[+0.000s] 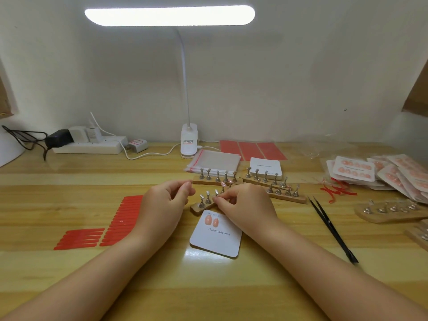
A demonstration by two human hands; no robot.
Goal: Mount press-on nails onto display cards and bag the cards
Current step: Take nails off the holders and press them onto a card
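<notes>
— Display card (pixel 216 237) flat on the worktop (pixel 69 274), just nearer than both hands. Why there?

— Probably for short trips: two pink nails (pixel 212 221) already stuck at its top-left corner, the nail stand (pixel 205 203) touching its far edge.

— Right hand (pixel 240 202)?

— Fingers curled at the stand just beyond the card, pinching something small, likely the next nail; too tiny to confirm.

— Left hand (pixel 166 200)?

— Left of the stand, fingertips drawn together; whether pinching anything, cannot tell.

— Bagging?

— Not yet started on this card. Clear bags (pixel 217 159) beyond the stand; bagged cards (pixel 361 170) far right of the card.
</notes>
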